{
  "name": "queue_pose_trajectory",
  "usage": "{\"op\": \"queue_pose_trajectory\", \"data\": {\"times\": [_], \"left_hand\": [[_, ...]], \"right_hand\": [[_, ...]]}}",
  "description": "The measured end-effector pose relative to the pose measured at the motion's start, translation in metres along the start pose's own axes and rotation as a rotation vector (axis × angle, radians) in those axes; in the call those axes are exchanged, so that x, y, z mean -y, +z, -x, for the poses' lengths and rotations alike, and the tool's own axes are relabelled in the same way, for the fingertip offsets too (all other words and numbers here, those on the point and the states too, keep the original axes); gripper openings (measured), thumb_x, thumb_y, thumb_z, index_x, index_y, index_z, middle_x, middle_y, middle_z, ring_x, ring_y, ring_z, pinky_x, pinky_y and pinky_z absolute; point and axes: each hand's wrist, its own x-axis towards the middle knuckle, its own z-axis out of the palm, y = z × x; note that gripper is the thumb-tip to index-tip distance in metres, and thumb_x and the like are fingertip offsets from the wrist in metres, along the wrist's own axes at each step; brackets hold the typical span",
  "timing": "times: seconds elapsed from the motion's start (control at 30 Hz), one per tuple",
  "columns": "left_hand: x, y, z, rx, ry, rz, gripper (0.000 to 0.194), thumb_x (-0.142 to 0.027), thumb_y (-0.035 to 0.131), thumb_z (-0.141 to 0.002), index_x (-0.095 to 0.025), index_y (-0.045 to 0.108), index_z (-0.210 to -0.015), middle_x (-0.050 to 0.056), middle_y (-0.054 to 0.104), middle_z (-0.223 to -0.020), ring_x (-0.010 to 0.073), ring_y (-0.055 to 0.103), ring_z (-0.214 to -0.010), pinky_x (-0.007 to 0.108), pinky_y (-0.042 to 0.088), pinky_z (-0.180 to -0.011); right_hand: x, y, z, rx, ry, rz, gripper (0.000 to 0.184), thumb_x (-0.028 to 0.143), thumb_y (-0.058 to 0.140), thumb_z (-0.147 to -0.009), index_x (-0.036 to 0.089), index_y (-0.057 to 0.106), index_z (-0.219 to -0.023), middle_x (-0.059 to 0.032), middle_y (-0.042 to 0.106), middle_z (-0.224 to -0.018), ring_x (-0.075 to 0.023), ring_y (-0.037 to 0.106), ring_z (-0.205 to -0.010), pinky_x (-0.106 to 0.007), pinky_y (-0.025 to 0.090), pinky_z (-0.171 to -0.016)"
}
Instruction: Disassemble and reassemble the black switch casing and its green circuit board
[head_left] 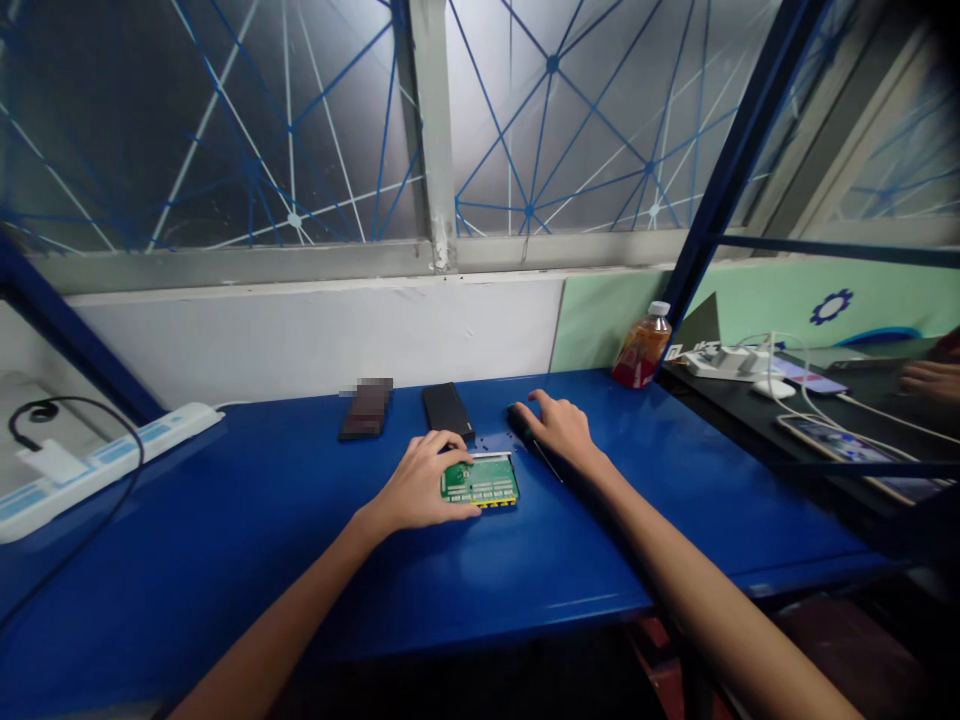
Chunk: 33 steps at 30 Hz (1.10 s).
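On the blue tabletop, a green circuit board (484,478) sits in a shallow housing, with a row of yellow parts along its near edge. My left hand (424,482) grips it from the left, fingers over the far edge and thumb at the near edge. To the right, my right hand (559,425) rests low over the table with a dark-handled screwdriver (523,424) at its thumb side. The screwdriver's thin shaft points back towards me. My thumb lies against the handle; the undersides of my fingers are hidden.
Small dark screws (499,441) lie behind the board. A black rectangular case (448,410) and a dark, partly blurred phone-like slab (366,410) are further back. A white power strip (112,465) runs along the left; a drink bottle (643,345) stands back right. Another person's hand (934,380) is far right.
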Motion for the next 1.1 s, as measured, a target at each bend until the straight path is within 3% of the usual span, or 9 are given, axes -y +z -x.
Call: {"op": "queue_pose_trajectory", "data": {"times": [0.1,0.2,0.3,0.4,0.5,0.57,0.67,0.77,1.1], "left_hand": [[-0.003,-0.002,0.0,-0.023,-0.017,0.051,0.054,-0.051,0.077,-0.064,-0.025,0.062,-0.109,0.008,0.055,-0.122,0.0302,0.051,-0.111,0.046,0.037,-0.095],[-0.005,-0.007,0.0,-0.081,-0.041,0.092,0.054,-0.047,0.077,-0.065,-0.025,0.06,-0.112,0.008,0.056,-0.121,0.0287,0.055,-0.108,0.044,0.041,-0.092],[-0.004,-0.011,-0.001,-0.185,-0.057,0.102,0.052,-0.043,0.075,-0.069,-0.025,0.058,-0.114,0.006,0.06,-0.117,0.0266,0.057,-0.105,0.042,0.043,-0.091],[0.0,-0.012,-0.002,-0.294,-0.062,0.105,0.05,-0.037,0.074,-0.072,-0.024,0.057,-0.117,0.006,0.061,-0.113,0.0237,0.059,-0.101,0.04,0.046,-0.09],[0.004,-0.01,-0.002,-0.352,-0.076,0.094,0.05,-0.034,0.076,-0.071,-0.024,0.058,-0.117,0.006,0.061,-0.111,0.0221,0.061,-0.096,0.038,0.048,-0.088],[0.006,-0.008,-0.002,-0.371,-0.096,0.064,0.051,-0.034,0.076,-0.07,-0.024,0.059,-0.117,0.006,0.061,-0.109,0.0225,0.062,-0.094,0.038,0.049,-0.087],[0.009,-0.007,-0.002,-0.395,-0.098,-0.001,0.049,-0.035,0.075,-0.072,-0.023,0.06,-0.117,0.006,0.062,-0.107,0.0236,0.062,-0.094,0.039,0.049,-0.085],[0.012,-0.008,-0.002,-0.409,-0.082,-0.056,0.048,-0.035,0.074,-0.073,-0.024,0.06,-0.117,0.006,0.063,-0.106,0.0248,0.062,-0.097,0.04,0.048,-0.084],[0.019,-0.007,-0.002,-0.399,-0.05,-0.026,0.053,-0.034,0.073,-0.075,-0.027,0.054,-0.124,0.006,0.06,-0.108,0.0261,0.058,-0.103,0.042,0.048,-0.089]], "right_hand": [[-0.002,-0.005,-0.001,-0.076,0.072,-0.075,0.048,0.056,0.033,-0.095,0.021,0.061,-0.113,-0.0096,0.072,-0.082,-0.0262,0.068,-0.081,-0.029,0.037,-0.061],[0.001,-0.013,0.002,-0.163,0.055,-0.202,0.046,0.055,0.034,-0.096,0.022,0.065,-0.103,-0.0049,0.069,-0.07,-0.022,0.066,-0.071,-0.026,0.034,-0.056],[0.009,-0.02,0.008,-0.201,-0.107,-0.35,0.046,0.055,0.033,-0.097,0.021,0.065,-0.097,-0.001,0.064,-0.063,-0.0177,0.062,-0.061,-0.026,0.034,-0.057],[0.021,-0.023,0.015,-0.173,-0.315,-0.444,0.043,0.05,0.035,-0.098,0.019,0.065,-0.1,-0.0013,0.064,-0.066,-0.0163,0.06,-0.062,-0.025,0.037,-0.06],[0.03,-0.021,0.022,-0.136,-0.435,-0.502,0.041,0.048,0.036,-0.098,0.017,0.063,-0.104,-0.003,0.065,-0.073,-0.0158,0.06,-0.066,-0.025,0.04,-0.064],[0.033,-0.018,0.024,-0.115,-0.488,-0.522,0.044,0.054,0.045,-0.092,0.017,0.06,-0.111,-0.0039,0.066,-0.079,-0.0161,0.059,-0.067,-0.026,0.042,-0.065],[0.034,-0.013,0.026,-0.106,-0.558,-0.539,0.063,0.062,0.062,-0.077,0.017,0.054,-0.12,-0.0069,0.067,-0.093,-0.0179,0.06,-0.073,-0.029,0.045,-0.068],[0.033,-0.01,0.026,-0.112,-0.581,-0.522,0.072,0.062,0.068,-0.071,0.017,0.051,-0.125,-0.0083,0.066,-0.099,-0.0195,0.061,-0.079,-0.03,0.046,-0.072],[0.035,-0.01,0.025,-0.179,-0.564,-0.413,0.06,0.057,0.063,-0.079,0.015,0.057,-0.122,-0.0059,0.063,-0.087,-0.015,0.055,-0.064,-0.026,0.041,-0.059]]}}
